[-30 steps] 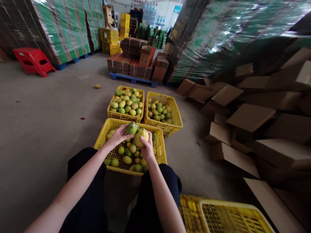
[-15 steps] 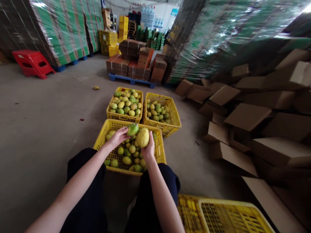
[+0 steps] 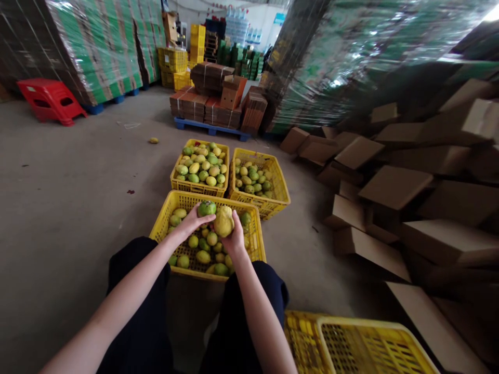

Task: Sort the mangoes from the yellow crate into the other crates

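Observation:
My left hand (image 3: 193, 220) is closed round a green guava (image 3: 207, 208), whose dark stem end faces up. A larger, lumpy yellow guava (image 3: 224, 222) sits in my right hand (image 3: 235, 238), with the thumb along its right side. The two fruits are side by side, almost touching, above the near yellow crate (image 3: 159, 222). Inside that crate lie several green and yellow guavas (image 3: 203, 257), spread over its slatted bottom. My hands and the held fruit hide part of the contents.
Behind stand a heaped crate of guavas (image 3: 199, 188) and a partly filled crate (image 3: 281, 179). Another yellow crate (image 3: 362, 332) is at my lower right. Cardboard boxes (image 3: 393, 187) pile up on the right. A red stool (image 3: 50, 101) and a stray fruit (image 3: 154, 140) are on the floor.
The green guava has moved slightly left and turned, so its stem end now shows. The yellow guava has shifted a little left and turned too. Both hands keep hold.

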Demonstrator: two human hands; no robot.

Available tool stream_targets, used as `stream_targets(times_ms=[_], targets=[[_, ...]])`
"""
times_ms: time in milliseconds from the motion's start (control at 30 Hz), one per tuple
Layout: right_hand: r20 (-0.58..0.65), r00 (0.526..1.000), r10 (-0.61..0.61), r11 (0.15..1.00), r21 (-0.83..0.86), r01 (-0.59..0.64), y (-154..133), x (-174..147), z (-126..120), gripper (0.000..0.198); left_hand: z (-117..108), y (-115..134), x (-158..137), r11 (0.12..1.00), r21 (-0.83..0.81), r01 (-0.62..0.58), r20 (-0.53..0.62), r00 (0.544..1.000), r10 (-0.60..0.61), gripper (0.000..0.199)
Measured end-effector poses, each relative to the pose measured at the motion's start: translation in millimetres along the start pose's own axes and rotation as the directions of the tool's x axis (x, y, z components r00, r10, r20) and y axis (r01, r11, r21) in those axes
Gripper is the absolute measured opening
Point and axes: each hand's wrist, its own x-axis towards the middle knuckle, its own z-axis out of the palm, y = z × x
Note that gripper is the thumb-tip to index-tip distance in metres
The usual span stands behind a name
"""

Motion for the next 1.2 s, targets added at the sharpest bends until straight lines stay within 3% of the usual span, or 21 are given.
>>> stream_targets(times_ms=[200,400,533,700,800,867,933,1000,1100,1200], targets=[[0.017,1.000,0.022,1.000,0.021,-0.022,-8.0,-5.4,1.4,0.030,1.2,7.7,-5.4,0.997,-0.039,0.066,-0.022,0.998,-0.067,0.062],[0.011,0.996,0.085,0.994,0.073,-0.085,-8.5,1.5,-5.4,0.032,-0.3,10.0,-1.7,0.979,-0.134,0.154,-0.027,0.987,-0.159,0.060],[0.043,0.994,0.103,0.992,0.062,-0.106,-6.9,4.8,-8.7,0.038,3.9,18.3,-1.2,0.928,-0.258,0.269,-0.032,0.958,-0.286,0.056],[0.059,0.985,0.162,0.983,0.074,-0.166,-10.9,3.1,-7.7,0.028,7.7,22.7,-2.7,0.877,-0.300,0.376,-0.019,0.917,-0.399,0.058],[0.028,0.995,0.097,0.995,0.019,-0.098,-9.0,1.1,-4.6,0.029,6.5,20.7,-4.3,0.909,-0.239,0.342,-0.037,0.932,-0.360,0.052],[-0.021,0.996,-0.085,0.991,-0.105,0.083,-5.8,-0.6,-3.2,0.037,3.9,19.5,-5.5,0.971,-0.139,0.195,-0.071,0.976,-0.206,0.050],[-0.031,0.944,-0.329,0.905,-0.297,0.305,-3.1,-2.0,-3.4,0.051,0.2,19.0,-6.1,1.000,0.007,-0.017,-0.076,0.997,0.017,0.061],[0.045,0.856,-0.515,0.743,-0.474,0.472,-2.0,-2.7,-5.3,0.063,-3.7,18.9,-5.5,0.975,0.128,-0.179,-0.034,0.982,0.185,0.072],[0.177,0.742,-0.646,0.508,-0.627,0.591,-2.8,-2.0,-9.4,0.063,-8.4,18.0,-2.8,0.946,0.170,-0.275,0.023,0.961,0.275,0.072],[0.219,0.674,-0.705,0.376,-0.691,0.617,-3.6,-0.6,-11.4,0.057,-10.5,16.2,-0.9,0.928,0.178,-0.326,0.036,0.945,0.325,0.070]])
